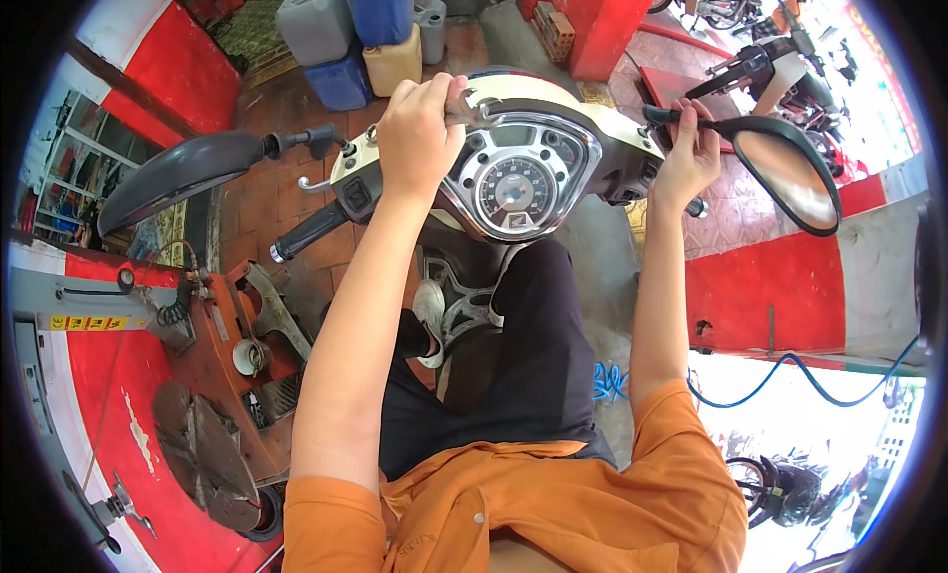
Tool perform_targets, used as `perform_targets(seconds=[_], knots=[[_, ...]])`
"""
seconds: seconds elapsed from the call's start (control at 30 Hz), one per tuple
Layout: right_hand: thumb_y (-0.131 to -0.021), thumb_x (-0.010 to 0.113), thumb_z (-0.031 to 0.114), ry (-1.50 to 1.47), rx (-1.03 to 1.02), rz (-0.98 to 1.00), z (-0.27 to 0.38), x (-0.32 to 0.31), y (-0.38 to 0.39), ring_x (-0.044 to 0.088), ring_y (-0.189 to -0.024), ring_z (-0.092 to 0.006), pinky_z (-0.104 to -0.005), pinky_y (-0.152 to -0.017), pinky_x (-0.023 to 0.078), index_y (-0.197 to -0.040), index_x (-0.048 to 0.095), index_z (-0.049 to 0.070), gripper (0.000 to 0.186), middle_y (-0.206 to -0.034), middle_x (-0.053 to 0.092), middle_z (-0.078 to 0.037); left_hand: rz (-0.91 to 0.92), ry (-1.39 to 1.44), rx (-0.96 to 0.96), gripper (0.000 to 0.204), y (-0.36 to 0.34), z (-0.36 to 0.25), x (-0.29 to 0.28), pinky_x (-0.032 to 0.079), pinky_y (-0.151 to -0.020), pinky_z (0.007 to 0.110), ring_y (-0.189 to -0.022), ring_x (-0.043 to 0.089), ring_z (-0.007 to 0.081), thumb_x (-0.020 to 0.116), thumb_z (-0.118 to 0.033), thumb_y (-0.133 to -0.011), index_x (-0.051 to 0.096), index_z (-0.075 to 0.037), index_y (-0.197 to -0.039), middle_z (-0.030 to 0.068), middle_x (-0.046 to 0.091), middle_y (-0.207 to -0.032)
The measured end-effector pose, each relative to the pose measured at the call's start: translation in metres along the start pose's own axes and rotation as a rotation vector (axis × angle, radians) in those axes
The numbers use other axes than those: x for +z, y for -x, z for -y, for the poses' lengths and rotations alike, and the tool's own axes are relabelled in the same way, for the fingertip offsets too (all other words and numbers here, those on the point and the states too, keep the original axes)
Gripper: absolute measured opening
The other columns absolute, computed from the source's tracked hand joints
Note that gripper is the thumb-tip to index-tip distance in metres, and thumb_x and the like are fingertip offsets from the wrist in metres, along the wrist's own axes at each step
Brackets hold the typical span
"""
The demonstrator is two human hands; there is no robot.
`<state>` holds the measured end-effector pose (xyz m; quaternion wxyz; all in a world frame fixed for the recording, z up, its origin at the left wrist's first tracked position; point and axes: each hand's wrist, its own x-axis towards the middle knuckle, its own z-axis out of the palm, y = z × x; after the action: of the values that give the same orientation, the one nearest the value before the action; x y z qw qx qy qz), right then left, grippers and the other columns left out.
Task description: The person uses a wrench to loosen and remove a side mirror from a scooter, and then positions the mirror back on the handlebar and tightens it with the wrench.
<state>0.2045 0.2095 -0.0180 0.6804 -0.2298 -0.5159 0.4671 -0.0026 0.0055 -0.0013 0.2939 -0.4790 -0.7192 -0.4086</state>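
Note:
I sit astride a scooter, its round speedometer [513,190] in a chrome surround right before me. My left hand [420,139] is closed on a metal wrench [476,111], whose forked end shows over the top of the gauge cluster; its handle is hidden in my fist. At the right of the handlebar, my right hand [688,156] closes its fingers round the black stem of the right mirror [787,181]. On the other side, the left mirror [183,173] sticks out on its stem, touched by neither hand. Below it is the left handlebar grip [308,230].
Plastic jerrycans [316,25] in grey, blue and cream stand ahead on the tiled floor. At left is an orange-red tyre-changing machine [247,346] with a round turntable [202,455]. Parked motorcycles [770,65] stand at the right. A blue air hose [790,364] hangs there.

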Motion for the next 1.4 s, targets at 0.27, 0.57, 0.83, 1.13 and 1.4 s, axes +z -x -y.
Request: perform_targets(seconds=[0.27, 0.57, 0.83, 1.13, 1.4], knots=[[-0.086, 0.069, 0.021, 1.055, -0.915, 0.227, -0.001, 0.025, -0.038, 0.062, -0.075, -0.0277, -0.0346, -0.065, 0.051, -0.088, 0.064, 0.003, 0.018, -0.087, 0.064, -0.008, 0.032, -0.022, -0.018, 0.008, 0.000, 0.000, -0.001, 0.045, -0.064, 0.044, -0.072, 0.057, 0.0323, 0.058, -0.011, -0.090, 0.061, -0.006, -0.086, 0.0122, 0.056, -0.069], [-0.097, 0.061, 0.031, 0.025, 0.499, 1.062, -0.034, 0.012, -0.100, 0.054, -0.057, -0.0109, -0.0254, -0.052, 0.040, -0.089, 0.063, 0.004, 0.028, -0.070, 0.061, -0.001, 0.017, -0.016, -0.025, 0.003, 0.002, -0.001, -0.002, 0.045, -0.065, 0.044, -0.073, 0.057, 0.0322, 0.059, -0.007, -0.085, 0.062, -0.006, -0.086, 0.0126, 0.057, -0.070], [-0.089, 0.057, 0.041, 0.874, 0.042, 0.060, -0.022, 0.049, -0.055, 0.066, -0.081, -0.0427, -0.0469, -0.075, 0.050, -0.082, 0.071, 0.005, 0.040, -0.077, 0.068, -0.022, 0.030, -0.037, -0.021, 0.003, 0.003, -0.002, -0.006, 0.047, -0.067, 0.043, -0.074, 0.057, 0.0311, 0.062, -0.006, -0.080, 0.060, -0.005, -0.083, 0.0092, 0.063, -0.074], [-0.101, 0.052, 0.033, -0.185, 0.530, 0.575, -0.015, 0.008, -0.067, 0.037, -0.056, -0.0086, -0.0245, -0.054, 0.032, -0.083, 0.055, 0.007, 0.032, -0.062, 0.038, 0.004, 0.013, -0.049, 0.009, 0.006, 0.000, -0.004, -0.005, 0.048, -0.069, 0.044, -0.076, 0.057, 0.0313, 0.062, -0.007, -0.079, 0.059, -0.005, -0.083, 0.0094, 0.062, -0.074], [-0.100, 0.053, 0.028, 0.014, 0.269, 0.124, -0.030, 0.022, -0.048, 0.042, -0.058, -0.0069, -0.0248, -0.052, 0.035, -0.089, 0.060, 0.003, 0.028, -0.071, 0.050, 0.002, 0.065, 0.006, -0.006, 0.007, 0.001, -0.003, -0.004, 0.046, -0.067, 0.045, -0.076, 0.057, 0.0338, 0.056, -0.004, -0.084, 0.061, -0.006, -0.088, 0.0126, 0.059, -0.074]])
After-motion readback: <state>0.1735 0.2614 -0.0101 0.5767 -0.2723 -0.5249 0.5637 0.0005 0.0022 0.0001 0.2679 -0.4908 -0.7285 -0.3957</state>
